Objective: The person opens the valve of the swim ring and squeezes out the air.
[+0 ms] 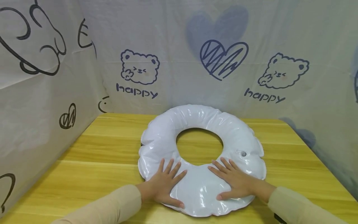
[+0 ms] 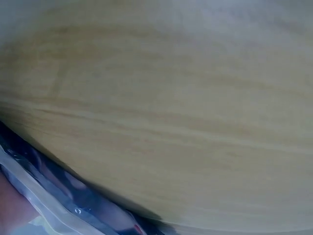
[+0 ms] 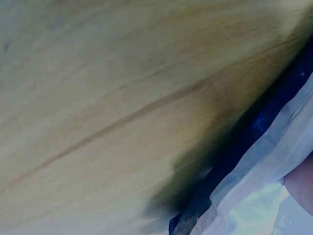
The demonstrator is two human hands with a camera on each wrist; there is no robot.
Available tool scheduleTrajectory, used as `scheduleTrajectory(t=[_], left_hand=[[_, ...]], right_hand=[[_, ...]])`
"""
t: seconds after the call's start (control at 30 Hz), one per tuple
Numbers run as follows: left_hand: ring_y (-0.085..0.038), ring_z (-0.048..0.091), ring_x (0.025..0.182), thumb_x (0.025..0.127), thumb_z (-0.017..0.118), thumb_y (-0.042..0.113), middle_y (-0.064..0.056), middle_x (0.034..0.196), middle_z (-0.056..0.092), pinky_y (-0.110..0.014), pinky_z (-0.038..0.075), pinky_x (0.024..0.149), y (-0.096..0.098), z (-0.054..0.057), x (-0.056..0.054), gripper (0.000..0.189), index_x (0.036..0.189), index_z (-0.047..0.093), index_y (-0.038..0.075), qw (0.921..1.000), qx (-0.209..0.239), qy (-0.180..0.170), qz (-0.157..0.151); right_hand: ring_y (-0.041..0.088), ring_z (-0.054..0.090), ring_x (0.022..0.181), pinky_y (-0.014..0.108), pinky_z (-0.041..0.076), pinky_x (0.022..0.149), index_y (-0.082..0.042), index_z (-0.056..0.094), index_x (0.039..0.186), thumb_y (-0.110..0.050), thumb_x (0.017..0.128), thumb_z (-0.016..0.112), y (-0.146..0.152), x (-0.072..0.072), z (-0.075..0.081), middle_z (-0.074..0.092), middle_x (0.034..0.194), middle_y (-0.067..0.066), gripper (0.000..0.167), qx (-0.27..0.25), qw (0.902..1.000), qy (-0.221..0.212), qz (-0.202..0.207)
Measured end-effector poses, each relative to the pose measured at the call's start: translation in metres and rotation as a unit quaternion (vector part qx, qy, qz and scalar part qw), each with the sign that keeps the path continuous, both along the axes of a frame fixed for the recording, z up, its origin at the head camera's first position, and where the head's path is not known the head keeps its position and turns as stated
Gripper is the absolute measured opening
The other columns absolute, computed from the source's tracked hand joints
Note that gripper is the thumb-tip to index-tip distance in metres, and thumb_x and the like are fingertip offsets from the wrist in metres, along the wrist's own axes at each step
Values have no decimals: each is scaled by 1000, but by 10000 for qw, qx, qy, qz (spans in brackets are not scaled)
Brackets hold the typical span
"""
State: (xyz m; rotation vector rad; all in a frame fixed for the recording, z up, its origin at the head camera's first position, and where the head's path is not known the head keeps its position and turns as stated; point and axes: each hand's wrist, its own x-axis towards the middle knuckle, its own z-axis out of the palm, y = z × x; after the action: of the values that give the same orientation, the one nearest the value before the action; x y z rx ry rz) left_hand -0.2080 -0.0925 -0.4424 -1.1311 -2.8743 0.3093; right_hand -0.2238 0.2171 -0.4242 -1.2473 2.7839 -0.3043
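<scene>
A white inflatable swim ring [image 1: 195,116] lies flat on the wooden table, puffed up and wrinkled along its seams. My left hand [image 1: 165,183] rests with spread fingers on its near left part. On the near right part lies my right hand [image 1: 237,180], its fingers spread too and the thumb pointing inward. A small round valve [image 1: 243,153] shows on the ring just above the right hand. In the left wrist view the ring's edge [image 2: 58,196] has a dark blue underside. The right wrist view shows the ring's seam [image 3: 259,161] beside a bit of the hand.
The yellow wood-grain table [image 1: 106,146] extends around the ring on both sides. Behind it hangs a pale curtain [image 1: 179,77] printed with bears, hearts and the word "happy". A similar cloth [image 1: 42,102] runs along the left side.
</scene>
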Motion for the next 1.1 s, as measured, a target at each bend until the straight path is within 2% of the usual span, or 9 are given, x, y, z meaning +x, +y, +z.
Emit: scheduleTrajectory(t=[0.2,0.33,0.4,0.53,0.67,0.8,0.93,1.0,1.1], left_hand=[[-48,12,139,72,42,82,-21,154,17,-69,11,105,8,-1,7,103,149,19,18,9994,232,-203,173],[-48,11,139,72,40,83,-21,154,16,-68,9,106,16,1,15,103,150,18,18,9978,314,-371,442],[-47,11,139,72,39,83,-21,154,16,-68,9,106,21,1,19,103,149,19,18,9970,333,-403,567],[-47,11,140,71,36,85,-21,154,16,-68,9,105,29,2,25,104,149,19,19,9951,319,-506,784],[-47,13,139,70,31,88,-20,153,19,-68,11,105,35,3,29,105,149,22,20,9951,151,-420,881],[-46,16,139,68,28,90,-19,153,20,-66,14,106,36,5,28,106,146,30,17,9971,69,-103,749],[-45,18,139,69,31,89,-19,152,22,-65,14,107,32,8,23,105,141,38,14,9986,174,378,313],[-45,17,139,68,33,89,-19,152,23,-65,14,107,29,7,20,104,141,37,14,9981,221,560,90],[-46,15,139,68,36,88,-18,153,20,-67,13,106,25,5,16,105,145,30,18,9974,215,681,-81]], right_hand=[[49,14,138,36,-14,114,-15,30,146,-65,78,56,7,-6,1,25,152,18,89,65,9997,203,150],[50,18,137,51,-1,113,-11,33,144,-66,78,55,7,-8,9,30,150,19,89,358,9990,207,191],[49,20,136,59,12,108,-9,35,143,-66,78,54,6,-8,13,33,148,18,88,506,9982,281,149],[46,25,135,61,15,107,-4,38,141,-65,82,50,0,-4,14,36,146,19,85,503,9966,645,-12],[39,18,140,43,-9,116,-3,34,143,-63,86,46,-9,7,5,32,148,20,83,224,9926,1196,53],[22,-9,144,26,-24,110,-5,27,145,-62,88,43,-19,21,-5,27,151,19,83,83,9831,1786,384],[17,-27,138,35,-29,106,-8,21,148,-63,88,41,-25,29,-9,13,155,16,84,59,9884,1486,310],[20,-29,137,39,-31,104,-9,21,148,-67,88,37,-25,28,-13,5,157,15,85,203,9853,1666,309],[24,-29,136,59,-20,105,-9,20,148,-72,85,32,-24,24,-16,-5,157,13,89,356,9824,1794,371]])
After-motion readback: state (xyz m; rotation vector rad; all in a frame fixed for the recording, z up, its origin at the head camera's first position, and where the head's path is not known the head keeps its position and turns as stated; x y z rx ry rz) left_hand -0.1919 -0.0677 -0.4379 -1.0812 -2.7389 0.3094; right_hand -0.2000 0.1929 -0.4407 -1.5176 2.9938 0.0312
